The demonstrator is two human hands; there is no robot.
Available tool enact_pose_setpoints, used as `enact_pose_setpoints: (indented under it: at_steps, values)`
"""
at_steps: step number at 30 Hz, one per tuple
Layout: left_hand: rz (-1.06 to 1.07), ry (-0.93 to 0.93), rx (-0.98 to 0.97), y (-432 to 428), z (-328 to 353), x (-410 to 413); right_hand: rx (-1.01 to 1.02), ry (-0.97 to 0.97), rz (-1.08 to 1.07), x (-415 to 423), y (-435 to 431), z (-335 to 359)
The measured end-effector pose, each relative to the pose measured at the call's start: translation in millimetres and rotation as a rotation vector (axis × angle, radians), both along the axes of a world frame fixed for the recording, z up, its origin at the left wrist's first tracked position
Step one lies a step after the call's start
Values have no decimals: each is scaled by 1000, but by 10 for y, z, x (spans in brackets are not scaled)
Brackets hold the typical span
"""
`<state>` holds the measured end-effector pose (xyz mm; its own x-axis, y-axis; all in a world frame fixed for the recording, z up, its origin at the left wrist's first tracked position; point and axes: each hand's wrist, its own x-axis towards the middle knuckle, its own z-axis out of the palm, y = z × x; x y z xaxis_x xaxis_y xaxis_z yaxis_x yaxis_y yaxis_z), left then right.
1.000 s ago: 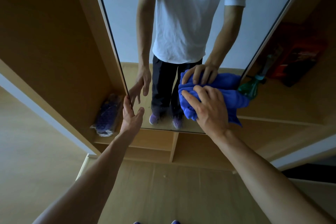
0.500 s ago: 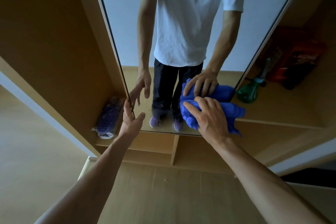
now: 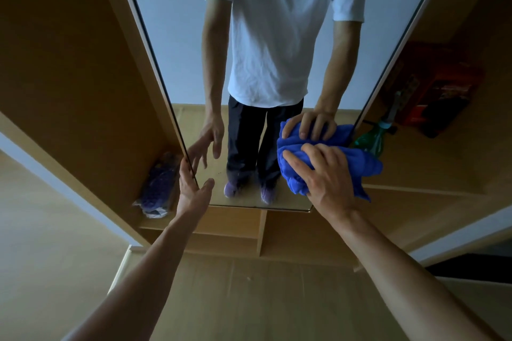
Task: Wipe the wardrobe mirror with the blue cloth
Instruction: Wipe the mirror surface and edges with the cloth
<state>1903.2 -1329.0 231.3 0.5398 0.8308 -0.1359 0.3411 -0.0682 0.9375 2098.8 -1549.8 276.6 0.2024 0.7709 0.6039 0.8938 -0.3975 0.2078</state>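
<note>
both arms stretched forward, forearms bare. left hand (image 3: 194, 191) held loose, fingers straight and close together, thumb spread apart, palm turned inward. right hand (image 3: 328, 177) back-up, fingers spread and curled over the bunched blue cloth (image 3: 368, 166).

A tall wardrobe side panel (image 3: 69, 63) of light brown wood rises to the left of the left hand (image 3: 192, 188), and a pale wall strip (image 3: 41, 171) runs along its outer edge. Just left of that hand, a clear bag of purple things (image 3: 160, 185) lies on a low shelf (image 3: 221, 227). Below and between the two hands, an upright divider (image 3: 262, 232) splits the space under the shelf. Right of the right hand (image 3: 329, 177), an open compartment holds a green spray bottle (image 3: 371, 141) and, further right, a red box (image 3: 432, 91) in shadow. A pale wooden floor (image 3: 249, 299) spreads beneath both hands. The light is dim and cool.
</note>
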Motion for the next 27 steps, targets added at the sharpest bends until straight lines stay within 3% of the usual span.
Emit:
enact_pose_setpoints:
  at_steps: [9,14,17,22,27]
  values:
    - [-3,40,-12,2,6,-10,-157,22,18,13,-113,-348]
    - [-36,17,-44,10,34,-49,-176,141,104,63,-177,-236]
    - [-62,-7,-71,22,61,-79,-6,286,97,77,-228,-159]
    - [-77,3,-86,61,71,-107,381,415,-114,185,-274,-105]
    - [-82,7,-93,81,32,-113,488,771,-221,58,-309,-188]
